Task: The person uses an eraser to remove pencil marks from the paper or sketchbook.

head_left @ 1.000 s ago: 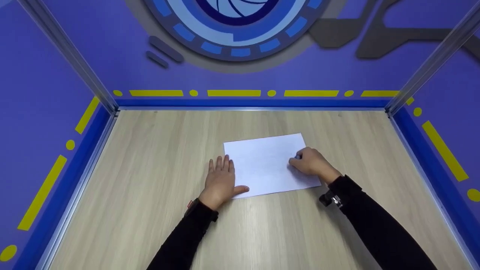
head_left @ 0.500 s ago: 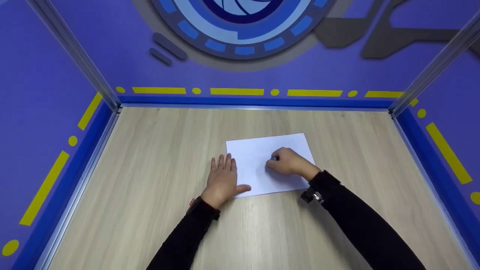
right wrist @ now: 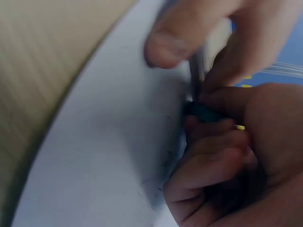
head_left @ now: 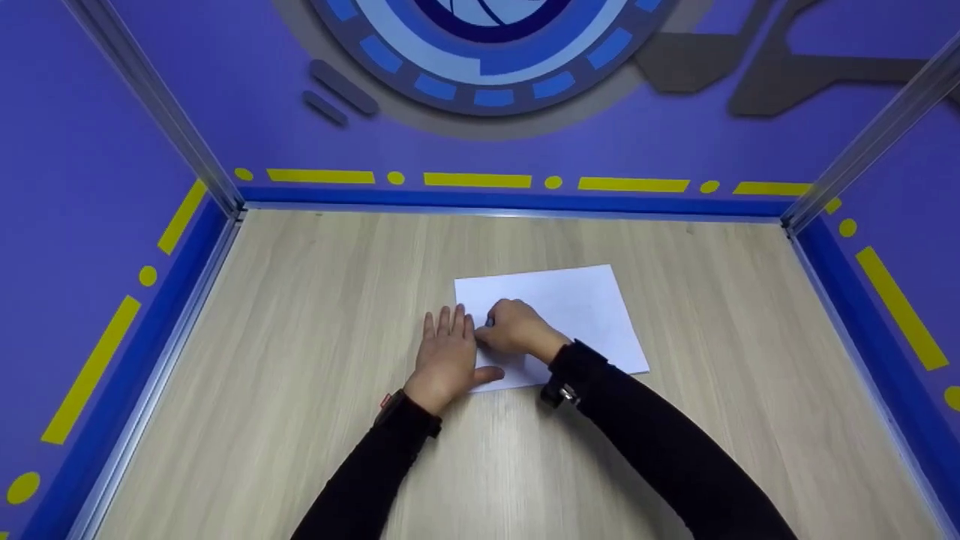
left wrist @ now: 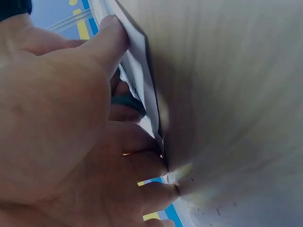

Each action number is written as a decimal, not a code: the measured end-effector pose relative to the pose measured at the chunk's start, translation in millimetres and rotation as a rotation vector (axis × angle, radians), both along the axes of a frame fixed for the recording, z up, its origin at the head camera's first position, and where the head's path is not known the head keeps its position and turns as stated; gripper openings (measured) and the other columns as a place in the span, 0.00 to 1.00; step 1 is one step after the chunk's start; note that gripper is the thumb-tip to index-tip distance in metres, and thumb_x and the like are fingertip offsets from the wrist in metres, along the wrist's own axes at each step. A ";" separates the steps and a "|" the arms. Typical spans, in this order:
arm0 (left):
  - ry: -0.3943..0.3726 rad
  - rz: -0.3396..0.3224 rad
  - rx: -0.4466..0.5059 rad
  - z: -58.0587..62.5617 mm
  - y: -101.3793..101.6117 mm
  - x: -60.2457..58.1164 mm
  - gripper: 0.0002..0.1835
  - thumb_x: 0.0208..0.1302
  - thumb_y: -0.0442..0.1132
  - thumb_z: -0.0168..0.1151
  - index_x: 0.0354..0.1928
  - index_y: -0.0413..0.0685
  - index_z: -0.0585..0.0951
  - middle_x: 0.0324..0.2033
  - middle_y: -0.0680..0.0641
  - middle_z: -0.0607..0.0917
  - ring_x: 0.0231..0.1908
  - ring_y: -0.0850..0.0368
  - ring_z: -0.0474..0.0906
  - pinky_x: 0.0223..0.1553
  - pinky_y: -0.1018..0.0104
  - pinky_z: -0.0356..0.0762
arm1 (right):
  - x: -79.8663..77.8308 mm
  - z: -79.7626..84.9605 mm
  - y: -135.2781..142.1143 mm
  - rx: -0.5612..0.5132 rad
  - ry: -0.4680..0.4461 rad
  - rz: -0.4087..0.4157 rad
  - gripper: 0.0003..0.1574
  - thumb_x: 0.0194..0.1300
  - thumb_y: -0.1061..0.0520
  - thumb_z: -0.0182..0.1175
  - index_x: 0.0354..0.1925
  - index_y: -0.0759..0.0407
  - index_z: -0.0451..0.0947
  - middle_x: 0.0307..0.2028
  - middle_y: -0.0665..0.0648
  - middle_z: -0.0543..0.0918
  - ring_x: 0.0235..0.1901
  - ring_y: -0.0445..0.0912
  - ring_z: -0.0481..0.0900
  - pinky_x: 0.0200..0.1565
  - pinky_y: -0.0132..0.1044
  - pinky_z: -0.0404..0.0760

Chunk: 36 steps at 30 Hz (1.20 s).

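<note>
A white sheet of paper (head_left: 592, 315) lies slightly turned on the table. Flat along its left edge rests my left hand (head_left: 445, 364), fingers straight and thumb spread over the lower edge. My right hand (head_left: 517, 330) is close beside it, pinching a small dark teal stub (right wrist: 204, 112) against the paper; the fingers cover most of it, so its exact kind cannot be told. Small dark specks (right wrist: 169, 164) lie on the sheet near the stub in the right wrist view. From the left wrist, the teal stub (left wrist: 128, 101) shows behind my left thumb.
The wood-grain table (head_left: 337, 285) surrounds the paper. Blue-purple panels with yellow dashes close in the back (head_left: 420, 150), left (head_left: 67, 247) and right sides. Metal rails (head_left: 510, 216) run along the table's edges.
My right hand has swept left across the paper with the teal stub, from near the right edge to beside my left hand. The left hand stays in place on the sheet.
</note>
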<state>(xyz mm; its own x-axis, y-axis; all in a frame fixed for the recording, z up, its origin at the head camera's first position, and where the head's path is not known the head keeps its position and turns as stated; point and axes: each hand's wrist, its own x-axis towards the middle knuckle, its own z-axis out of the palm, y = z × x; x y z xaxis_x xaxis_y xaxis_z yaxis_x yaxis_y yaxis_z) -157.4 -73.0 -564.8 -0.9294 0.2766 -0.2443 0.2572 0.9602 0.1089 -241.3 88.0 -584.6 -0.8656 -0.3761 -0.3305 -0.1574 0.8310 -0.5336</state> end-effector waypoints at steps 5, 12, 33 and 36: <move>0.006 -0.003 -0.003 0.2 0.8 0.3 0.64 0.68 0.80 0.61 0.86 0.34 0.60 0.87 0.33 0.57 0.89 0.35 0.51 0.88 0.34 0.46 | 11.0 19.2 11.4 0.033 -0.005 -0.054 0.16 0.69 0.47 0.68 0.31 0.58 0.86 0.30 0.53 0.83 0.33 0.51 0.79 0.40 0.43 0.78; -0.009 0.005 0.001 1.1 0.7 0.8 0.66 0.67 0.81 0.60 0.86 0.33 0.58 0.88 0.33 0.55 0.89 0.34 0.49 0.89 0.34 0.43 | 16.5 24.7 74.0 0.012 0.014 -0.144 0.15 0.66 0.49 0.67 0.26 0.56 0.81 0.26 0.52 0.76 0.29 0.48 0.74 0.33 0.38 0.70; -0.038 0.003 0.009 0.4 -0.5 0.7 0.65 0.69 0.80 0.59 0.87 0.35 0.56 0.88 0.33 0.53 0.89 0.34 0.46 0.89 0.34 0.42 | 25.8 43.1 183.1 0.167 -0.004 -0.208 0.20 0.71 0.50 0.62 0.41 0.68 0.87 0.34 0.59 0.81 0.34 0.52 0.78 0.34 0.39 0.75; -0.037 0.003 0.001 1.8 1.3 0.0 0.65 0.69 0.80 0.59 0.87 0.35 0.56 0.88 0.33 0.53 0.89 0.35 0.47 0.89 0.34 0.42 | 26.1 48.3 181.0 0.198 -0.031 -0.202 0.21 0.72 0.52 0.61 0.46 0.70 0.87 0.35 0.60 0.83 0.31 0.52 0.80 0.30 0.39 0.76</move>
<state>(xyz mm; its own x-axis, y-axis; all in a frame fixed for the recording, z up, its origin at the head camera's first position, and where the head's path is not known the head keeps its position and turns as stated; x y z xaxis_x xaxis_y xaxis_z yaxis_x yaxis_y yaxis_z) -157.4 -71.7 -563.0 -0.9205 0.2745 -0.2782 0.2504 0.9608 0.1192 -215.2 269.0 -536.2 -0.9050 -0.1222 -0.4075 0.0358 0.9325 -0.3593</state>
